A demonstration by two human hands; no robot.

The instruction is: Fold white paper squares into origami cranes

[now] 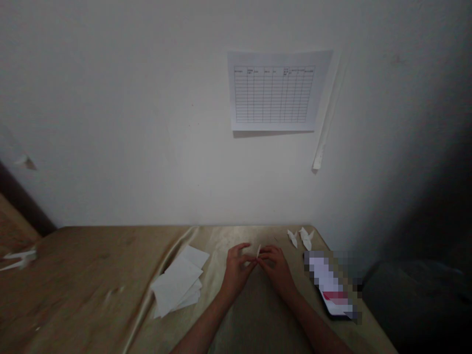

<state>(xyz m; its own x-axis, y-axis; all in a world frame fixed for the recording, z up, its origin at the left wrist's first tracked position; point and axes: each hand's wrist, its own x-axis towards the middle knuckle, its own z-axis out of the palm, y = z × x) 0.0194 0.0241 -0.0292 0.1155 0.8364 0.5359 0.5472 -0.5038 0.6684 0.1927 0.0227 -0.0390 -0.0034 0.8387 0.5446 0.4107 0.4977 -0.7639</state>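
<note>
here, left hand [238,265] and right hand [277,265] share a grip on white paper [258,250] below an illegible chart [275,94].

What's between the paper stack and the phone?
In the head view, the left hand and right hand are between the paper stack and phone, fingertips meeting at a small white piece above the cloth.
</note>
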